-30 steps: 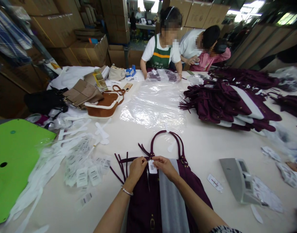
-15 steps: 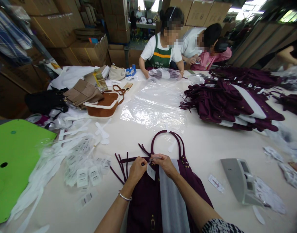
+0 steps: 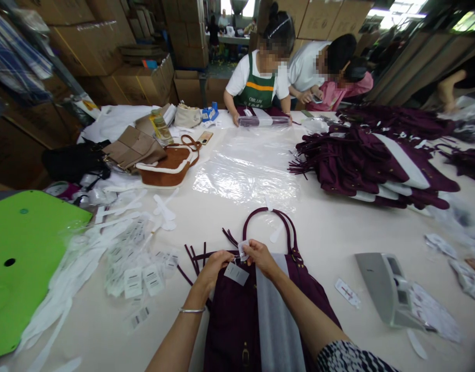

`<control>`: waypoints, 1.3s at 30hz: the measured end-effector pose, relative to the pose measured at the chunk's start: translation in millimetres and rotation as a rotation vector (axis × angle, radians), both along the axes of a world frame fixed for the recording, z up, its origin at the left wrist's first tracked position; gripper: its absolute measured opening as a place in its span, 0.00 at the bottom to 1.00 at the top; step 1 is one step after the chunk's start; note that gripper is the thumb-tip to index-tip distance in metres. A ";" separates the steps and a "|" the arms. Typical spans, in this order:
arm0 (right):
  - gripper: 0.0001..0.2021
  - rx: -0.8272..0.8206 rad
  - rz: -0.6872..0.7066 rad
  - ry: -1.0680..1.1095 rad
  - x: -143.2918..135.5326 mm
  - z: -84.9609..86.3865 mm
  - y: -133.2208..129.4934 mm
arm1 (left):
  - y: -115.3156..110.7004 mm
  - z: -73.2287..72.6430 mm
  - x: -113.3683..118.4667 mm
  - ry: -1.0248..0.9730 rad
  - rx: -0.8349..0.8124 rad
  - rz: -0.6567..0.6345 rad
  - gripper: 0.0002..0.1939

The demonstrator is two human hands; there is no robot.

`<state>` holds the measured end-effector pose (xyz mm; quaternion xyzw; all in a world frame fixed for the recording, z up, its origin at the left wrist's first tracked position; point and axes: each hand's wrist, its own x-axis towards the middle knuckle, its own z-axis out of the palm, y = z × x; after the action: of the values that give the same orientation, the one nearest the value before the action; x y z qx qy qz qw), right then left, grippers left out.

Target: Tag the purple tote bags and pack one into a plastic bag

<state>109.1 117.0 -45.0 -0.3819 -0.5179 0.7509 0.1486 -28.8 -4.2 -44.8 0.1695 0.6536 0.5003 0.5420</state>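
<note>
A dark purple bag (image 3: pixel 231 315) lies on the table in front of me, its handles (image 3: pixel 260 211) pointing away and a grey strip (image 3: pixel 278 305) running down its front. At its top edge my left hand (image 3: pixel 214 266) pinches something thin, perhaps the string of a tag, with a bracelet on that wrist. A white hang tag (image 3: pixel 236 274) lies on the bag just below the fingertips. Close beside, my right hand (image 3: pixel 260 256) is closed on a small clear-and-white piece (image 3: pixel 243 250). Purple tassels (image 3: pixel 193 261) spread out left of the bag.
Barcode labels (image 3: pixel 133 282) and white strips lie to the left, near a green board (image 3: pixel 28 258). A grey dispenser (image 3: pixel 382 287) stands right. Purple bags (image 3: pixel 361 165) are piled behind it. Across the table, a person (image 3: pixel 258 82) handles plastic film (image 3: pixel 248 160).
The hang tag has turned from hanging steeply to lying flatter, facing up. My left hand has shifted slightly left and flattened. The small clear-and-white piece now shows at my right fingertips.
</note>
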 end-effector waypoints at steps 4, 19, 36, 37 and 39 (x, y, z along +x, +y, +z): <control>0.15 0.185 0.197 -0.114 -1.8 5.8 -3.1 | 2.9 -0.4 1.8 -0.086 0.050 0.073 0.15; 0.10 0.282 0.082 -0.360 -17.3 -13.3 -10.9 | 0.3 -4.9 21.0 0.563 0.095 0.089 0.06; 0.18 0.330 -0.175 -0.220 -2.2 -3.9 -31.1 | 4.3 -1.0 19.7 0.398 -0.045 0.040 0.12; 0.17 0.407 -0.193 -0.231 2.6 -3.2 -31.1 | 3.1 -1.4 18.5 0.403 -0.045 0.082 0.12; 0.12 0.559 -0.162 -0.265 15.0 -3.1 -32.1 | -1.1 -2.4 14.6 0.414 -0.042 0.186 0.11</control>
<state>124.1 84.9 -48.1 -0.4607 -0.6869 0.5090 0.2385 -14.1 -5.3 -47.2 0.1962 0.7738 0.4891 0.3514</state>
